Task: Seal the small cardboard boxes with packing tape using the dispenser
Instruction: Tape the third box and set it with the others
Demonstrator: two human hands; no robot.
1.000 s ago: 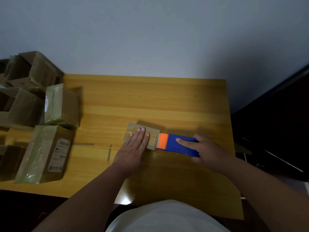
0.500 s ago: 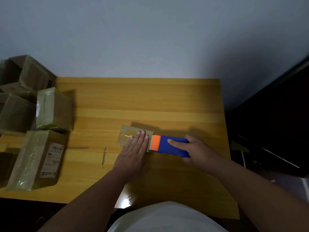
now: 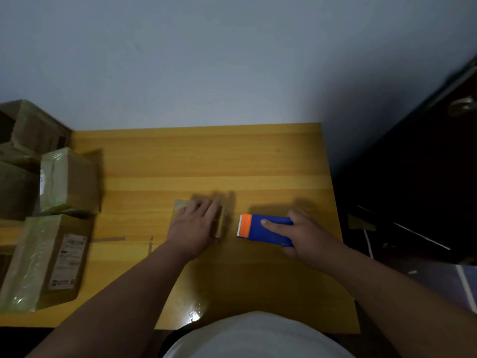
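A small flat cardboard box (image 3: 180, 206) lies near the middle of the wooden table (image 3: 206, 161). My left hand (image 3: 193, 223) lies flat on top of it with straight fingers and covers most of it. To its right my right hand (image 3: 307, 236) grips a blue tape dispenser (image 3: 265, 229) with an orange toothed front end, my index finger stretched along its top. The dispenser's teeth point at the box, with a short gap of bare table between them.
Several taped cardboard boxes (image 3: 68, 182) are piled at the table's left end, one with a shipping label (image 3: 67, 259). Two short strips of tape (image 3: 109, 239) lie on the table left of my arm. A dark door (image 3: 426, 164) stands to the right.
My right hand has pulled the dispenser away to the right, off the box's end. My left hand has slid further over the box.
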